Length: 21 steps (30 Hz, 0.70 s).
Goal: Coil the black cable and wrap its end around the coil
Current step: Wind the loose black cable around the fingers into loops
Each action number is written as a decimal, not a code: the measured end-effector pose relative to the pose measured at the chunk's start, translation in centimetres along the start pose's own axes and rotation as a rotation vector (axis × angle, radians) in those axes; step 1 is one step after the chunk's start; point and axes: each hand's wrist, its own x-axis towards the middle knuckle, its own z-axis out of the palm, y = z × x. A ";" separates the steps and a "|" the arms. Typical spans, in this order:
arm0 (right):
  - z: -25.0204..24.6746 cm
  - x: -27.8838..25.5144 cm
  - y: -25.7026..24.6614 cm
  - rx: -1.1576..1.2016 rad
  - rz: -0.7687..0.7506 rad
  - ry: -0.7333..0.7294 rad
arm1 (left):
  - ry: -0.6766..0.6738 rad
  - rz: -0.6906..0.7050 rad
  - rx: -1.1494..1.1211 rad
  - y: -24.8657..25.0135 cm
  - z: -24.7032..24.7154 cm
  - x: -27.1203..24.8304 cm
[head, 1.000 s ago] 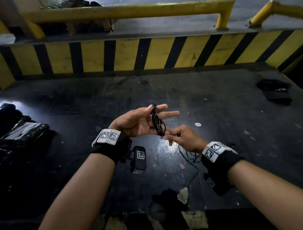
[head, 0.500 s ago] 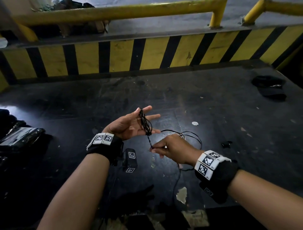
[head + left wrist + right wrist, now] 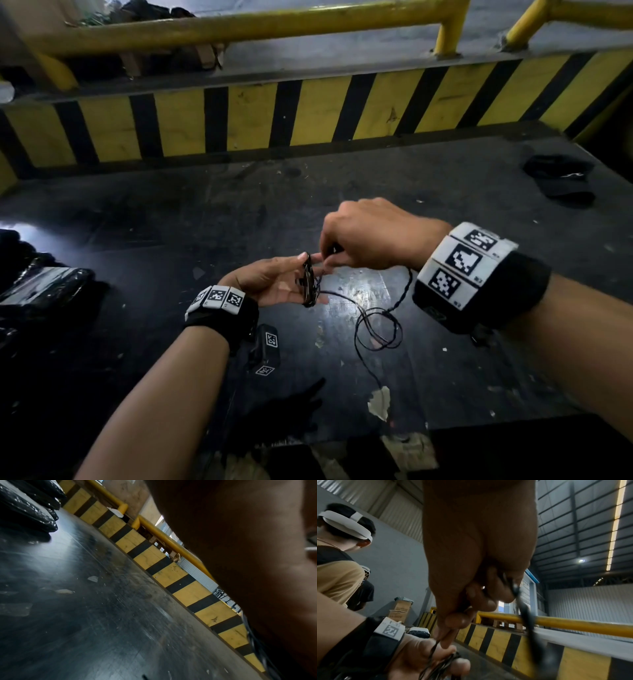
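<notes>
My left hand (image 3: 291, 277) lies palm up over the dark table (image 3: 445, 192) with its fingers straight. The coil of thin black cable (image 3: 308, 284) is wound round those fingers. My right hand (image 3: 330, 257) hovers just above and to the right, pinching the cable strand close to the coil's top. From there the loose cable (image 3: 376, 329) drops to the table and lies in a few loops. The right wrist view shows the right hand (image 3: 471, 601) with a strand (image 3: 527, 615) hanging from its fingers, above the left hand (image 3: 423, 655) and the coil (image 3: 440, 668). The left wrist view is mostly the back of the left hand (image 3: 240, 547).
A yellow and black striped barrier (image 3: 308, 113) with a yellow rail (image 3: 239, 31) closes off the table's far side. Black wrapped bundles (image 3: 41, 291) lie at the left edge and a black object (image 3: 558, 174) at the far right. Another person (image 3: 339, 574) stands nearby.
My right hand has risen from below and right of the coil to above it, carrying the strand up over the left fingers. The left hand has held its pose.
</notes>
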 end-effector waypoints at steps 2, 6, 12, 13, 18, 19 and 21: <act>-1.1 0.3 0.0 -0.028 -0.007 0.009 | -0.021 -0.006 0.019 0.1 0.5 0.0; -2.6 1.1 0.1 -0.045 -0.006 0.053 | -0.099 -0.077 0.098 0.2 1.7 -0.5; -3.1 2.5 1.5 0.018 0.018 0.110 | -0.177 -0.123 0.034 -0.9 1.9 -0.5; -2.8 2.7 1.6 0.028 0.024 0.121 | -0.189 -0.127 0.022 -0.9 2.2 -0.6; -1.9 2.9 2.3 0.114 0.073 0.159 | -0.262 -0.103 0.070 -0.3 3.3 -1.2; -1.7 3.0 2.4 0.123 0.079 0.167 | -0.271 -0.096 0.070 -0.2 3.5 -1.3; -1.3 3.2 2.7 0.154 0.094 0.183 | -0.293 -0.093 0.049 0.2 4.0 -1.4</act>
